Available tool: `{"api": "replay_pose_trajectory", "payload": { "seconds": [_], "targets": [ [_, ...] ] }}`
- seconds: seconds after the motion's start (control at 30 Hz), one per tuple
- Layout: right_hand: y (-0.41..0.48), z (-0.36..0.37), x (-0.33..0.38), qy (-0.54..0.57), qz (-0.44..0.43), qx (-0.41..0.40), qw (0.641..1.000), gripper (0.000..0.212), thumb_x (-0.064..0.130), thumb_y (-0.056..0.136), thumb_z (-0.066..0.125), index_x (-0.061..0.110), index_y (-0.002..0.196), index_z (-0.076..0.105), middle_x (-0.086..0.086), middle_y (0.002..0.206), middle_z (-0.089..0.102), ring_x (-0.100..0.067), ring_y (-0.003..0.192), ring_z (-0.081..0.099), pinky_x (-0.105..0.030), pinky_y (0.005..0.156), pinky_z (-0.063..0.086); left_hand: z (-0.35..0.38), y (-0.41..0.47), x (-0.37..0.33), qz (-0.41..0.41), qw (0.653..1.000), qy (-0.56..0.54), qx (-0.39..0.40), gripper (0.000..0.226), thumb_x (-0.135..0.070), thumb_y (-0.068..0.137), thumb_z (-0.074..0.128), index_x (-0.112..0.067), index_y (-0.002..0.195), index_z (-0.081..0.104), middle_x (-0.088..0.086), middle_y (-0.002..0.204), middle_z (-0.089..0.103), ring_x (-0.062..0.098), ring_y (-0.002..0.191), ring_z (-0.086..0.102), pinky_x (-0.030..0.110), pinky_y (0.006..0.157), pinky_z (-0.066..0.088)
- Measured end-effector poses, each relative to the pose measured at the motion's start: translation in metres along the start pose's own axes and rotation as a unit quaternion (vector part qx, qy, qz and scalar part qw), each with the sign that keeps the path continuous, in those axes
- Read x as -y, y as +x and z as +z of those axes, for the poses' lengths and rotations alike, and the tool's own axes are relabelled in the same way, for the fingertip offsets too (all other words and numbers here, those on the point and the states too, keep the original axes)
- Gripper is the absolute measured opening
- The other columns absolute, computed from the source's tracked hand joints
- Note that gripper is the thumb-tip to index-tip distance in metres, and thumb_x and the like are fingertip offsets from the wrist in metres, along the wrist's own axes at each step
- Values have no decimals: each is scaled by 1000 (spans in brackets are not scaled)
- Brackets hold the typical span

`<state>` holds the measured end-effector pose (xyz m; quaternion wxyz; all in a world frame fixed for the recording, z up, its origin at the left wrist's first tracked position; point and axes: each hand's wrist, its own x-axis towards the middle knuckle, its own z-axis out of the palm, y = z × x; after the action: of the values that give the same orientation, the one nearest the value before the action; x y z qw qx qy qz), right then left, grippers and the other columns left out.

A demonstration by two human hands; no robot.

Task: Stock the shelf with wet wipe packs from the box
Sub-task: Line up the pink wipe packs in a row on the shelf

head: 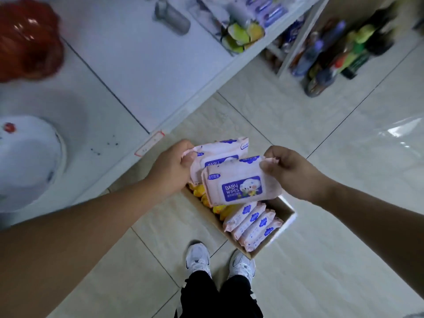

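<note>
Hands point(172, 171) point(289, 168) each pinch a wipes pack point(241, 187) in closed fingers above the box point(284, 210), beside the shelf point(146, 65).

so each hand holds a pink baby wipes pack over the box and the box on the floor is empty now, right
Not quite. The box isn't empty: the head view shows pink packs and yellow packs inside. The rest holds: left hand and right hand each hold a pink pack.
</note>
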<state>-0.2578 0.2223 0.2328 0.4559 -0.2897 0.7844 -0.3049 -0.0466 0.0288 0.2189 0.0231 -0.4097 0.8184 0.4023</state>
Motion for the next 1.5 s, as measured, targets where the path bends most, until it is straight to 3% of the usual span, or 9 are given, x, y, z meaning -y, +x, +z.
{"api": "replay_pose_trajectory", "payload": {
  "seconds": [0.2,0.47,0.63,0.7,0.87,1.03,1.17,1.33,1.5],
  "targets": [
    [-84,-82,128,47,-44,-28,998,25,28,103,55,24,78,56,18,63,63,2,60,57,-23,60,45,-110,-40,-123,57,998,-15,-26,13,-26,103,48,-26,91,54,-9,74,58,6,69,54,25,59,37],
    [-205,-162,295,63,-154,-70,984,24,23,101,58,6,84,57,11,59,54,-5,56,50,-18,54,43,-287,-127,-276,130,987,-9,-98,12,-29,104,49,-30,94,55,-14,77,60,-4,71,54,14,61,36],
    [-265,-188,402,48,-232,-58,970,19,27,102,58,15,88,63,1,78,74,-16,72,71,-31,64,56,-389,-194,-330,147,972,-50,-177,22,-22,103,50,-26,82,55,-23,64,60,-5,59,54,13,55,38],
    [-283,-190,440,42,-267,-52,961,22,32,101,58,12,92,63,-4,85,76,-23,80,74,-42,71,59,-425,-221,-337,138,967,-57,-206,22,-23,103,51,-26,82,56,-16,66,62,1,60,56,24,61,48],
    [-314,-172,515,39,-333,-25,942,26,25,102,57,8,83,55,12,55,61,-1,51,59,-24,52,47,-497,-295,-327,114,956,-63,-262,21,-29,103,50,-34,84,59,-4,79,66,26,78,63,50,80,55],
    [-315,-127,551,39,-365,25,930,25,21,101,58,8,80,55,7,63,66,-6,59,64,-27,57,47,-532,-361,-280,66,948,-77,-302,18,-36,99,51,-29,85,59,6,85,69,36,86,67,57,78,58],
    [-314,-83,564,16,-373,51,926,25,15,100,57,3,80,52,5,62,64,-3,57,63,-18,52,45,-546,-402,-226,5,945,-112,-306,23,-28,101,53,-29,79,60,0,83,68,27,80,67,50,77,60],
    [-301,-18,582,-12,-367,93,925,31,20,100,58,14,70,48,5,64,54,-12,60,54,-31,59,41,-562,-431,-163,-46,931,-171,-318,17,-20,103,52,-12,90,60,4,85,63,17,78,61,37,71,58],
    [-289,64,615,-26,-382,123,916,30,24,100,56,12,74,49,2,66,51,-11,60,50,-17,50,40,-594,-441,-97,-78,923,-161,-339,15,-17,103,52,-11,90,58,2,81,61,7,68,61,24,58,54]
  ]
}}
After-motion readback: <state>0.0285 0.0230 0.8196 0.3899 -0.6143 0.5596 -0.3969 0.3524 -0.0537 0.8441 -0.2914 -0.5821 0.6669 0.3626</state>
